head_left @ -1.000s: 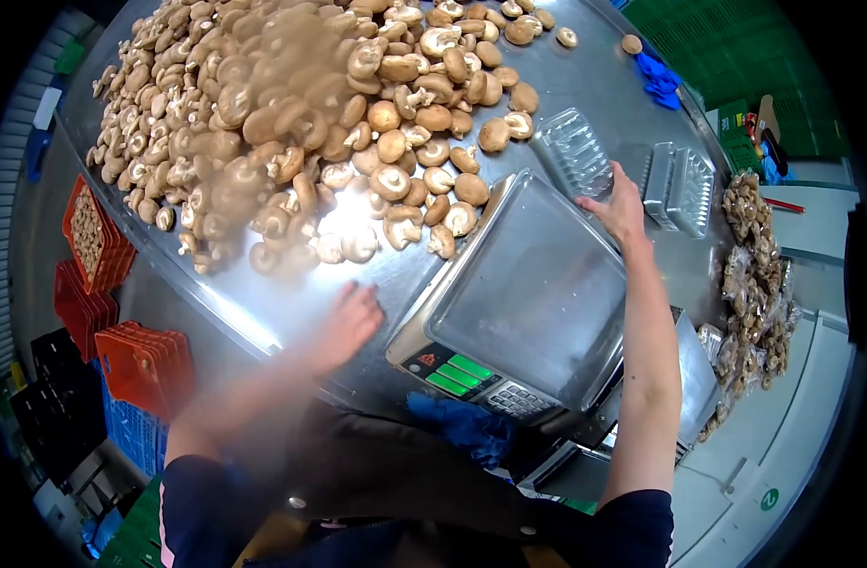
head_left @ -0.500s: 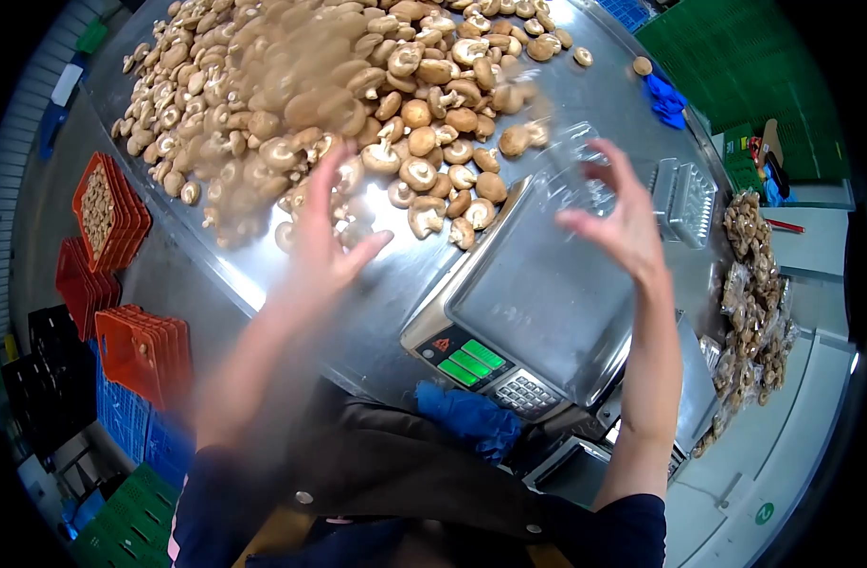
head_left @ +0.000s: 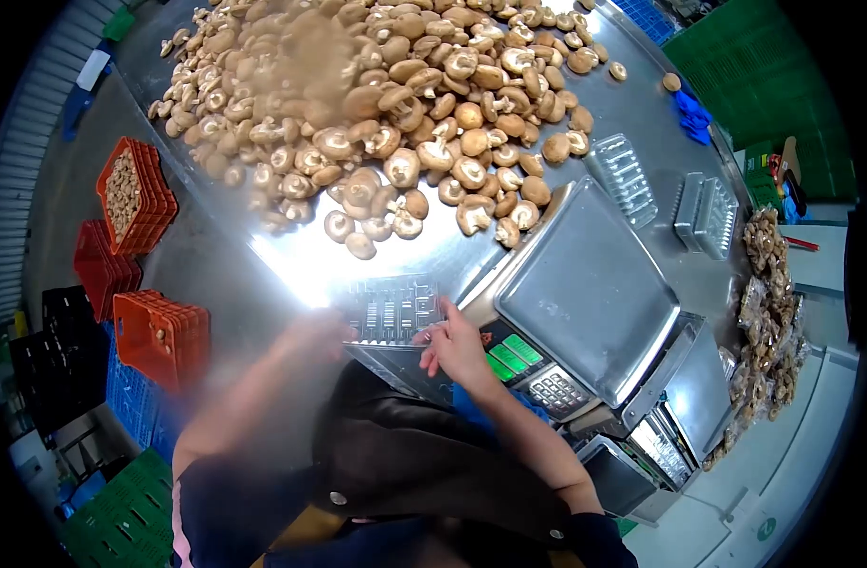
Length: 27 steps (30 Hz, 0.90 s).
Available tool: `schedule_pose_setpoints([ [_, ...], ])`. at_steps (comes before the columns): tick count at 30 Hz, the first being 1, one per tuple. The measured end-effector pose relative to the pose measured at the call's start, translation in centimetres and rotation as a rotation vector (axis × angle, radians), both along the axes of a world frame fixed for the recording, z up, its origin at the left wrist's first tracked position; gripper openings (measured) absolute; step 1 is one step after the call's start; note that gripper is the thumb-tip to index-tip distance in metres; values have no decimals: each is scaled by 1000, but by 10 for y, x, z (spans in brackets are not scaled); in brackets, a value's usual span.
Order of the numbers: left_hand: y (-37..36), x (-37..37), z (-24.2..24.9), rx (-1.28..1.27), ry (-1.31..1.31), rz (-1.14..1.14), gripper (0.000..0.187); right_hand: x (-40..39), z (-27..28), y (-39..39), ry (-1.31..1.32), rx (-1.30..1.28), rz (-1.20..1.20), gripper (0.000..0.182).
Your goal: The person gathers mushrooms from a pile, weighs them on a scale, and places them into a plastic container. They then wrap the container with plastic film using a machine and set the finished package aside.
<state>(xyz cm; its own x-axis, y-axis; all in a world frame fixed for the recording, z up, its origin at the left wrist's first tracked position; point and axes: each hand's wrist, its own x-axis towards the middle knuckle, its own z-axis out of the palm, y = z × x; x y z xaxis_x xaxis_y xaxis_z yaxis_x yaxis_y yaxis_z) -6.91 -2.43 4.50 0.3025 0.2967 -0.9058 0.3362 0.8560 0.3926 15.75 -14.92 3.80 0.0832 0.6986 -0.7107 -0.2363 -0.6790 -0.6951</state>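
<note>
Left of centre, the left hand (head_left: 320,333) is a blur by the left end of the clear plastic tray (head_left: 391,308); its opening and grip cannot be made out. The tray lies lengthwise left to right at the steel table's (head_left: 632,104) near edge, below the mushrooms (head_left: 433,104). The right hand (head_left: 460,352), fingers bent and apart, meets its right end beside the scale (head_left: 592,293).

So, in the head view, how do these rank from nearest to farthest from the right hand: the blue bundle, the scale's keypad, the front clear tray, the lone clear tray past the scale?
1. Front tray: at the right hand, on its left.
2. Keypad: just right.
3. Lone tray: ahead, past the scale.
4. Blue bundle: farthest, ahead-right.
</note>
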Motion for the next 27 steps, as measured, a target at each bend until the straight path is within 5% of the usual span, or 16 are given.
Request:
schedule_pose_setpoints([
  [4, 39, 13, -25, -147, -7, 286, 28, -1, -46, 37, -32, -80, -139, 41],
  [8, 97, 41, -60, 154, -290, 289, 27, 17, -71, 113, -135, 108, -327, 38],
  [13, 128, 96, -56, 474, -92, 454, 37, 40, -84, 181, -223, 150, -406, 40],
  [27, 66, 64, -54, 651, -293, 427, 36, 10, -52, 103, -101, 394, -494, 36],
])
